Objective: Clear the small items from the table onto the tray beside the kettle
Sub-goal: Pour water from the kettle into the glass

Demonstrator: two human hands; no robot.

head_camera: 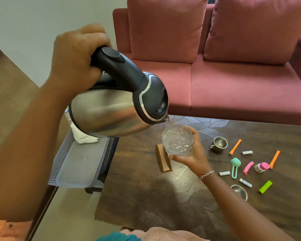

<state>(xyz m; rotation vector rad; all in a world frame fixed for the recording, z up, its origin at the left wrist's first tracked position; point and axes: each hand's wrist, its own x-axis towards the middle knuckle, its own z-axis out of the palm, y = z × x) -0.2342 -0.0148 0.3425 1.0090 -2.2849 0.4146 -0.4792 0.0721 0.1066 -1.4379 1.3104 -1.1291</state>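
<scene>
My left hand (76,56) grips the black handle of a steel kettle (111,110), tilted with its spout over a clear glass (177,139). That glass is held above the dark table (146,188) by my right hand (192,152). Water runs from the spout into it. The perforated grey tray (73,164) sits left of the table, under the kettle. Small items lie on the table's right: a steel cup (219,144), orange clips (235,146), batteries (247,152), a teal clip (235,166), a pink clip (248,168), a green lighter (265,186) and a steel bowl (239,191).
A brown rectangular holder (163,160) lies on the table under the glass. White crumpled tissue (83,134) rests at the tray's far end. A pink sofa (233,75) stands behind the table. A small pink-capped white bottle (261,167) lies among the items.
</scene>
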